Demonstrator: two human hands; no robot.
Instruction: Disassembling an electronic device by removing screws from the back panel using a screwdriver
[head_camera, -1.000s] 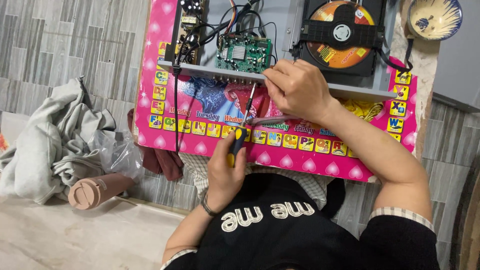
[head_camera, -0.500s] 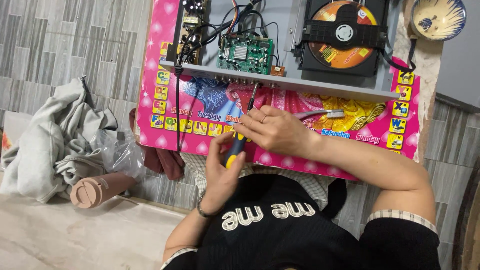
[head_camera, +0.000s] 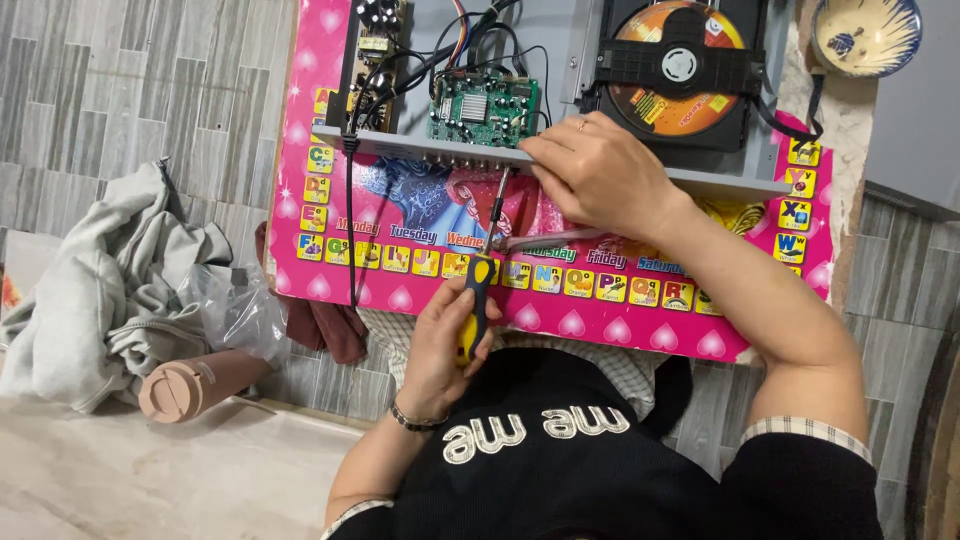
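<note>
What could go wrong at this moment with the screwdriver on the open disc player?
1. The screwdriver tip sits at the chassis rear edge, close to the right hand pressing there; a slip could jab its fingers.
2. The green circuit board and loose wires lie just beyond, so an overshoot might scratch them.
3. The left hand grips only the handle's end, likely limiting control.
</note>
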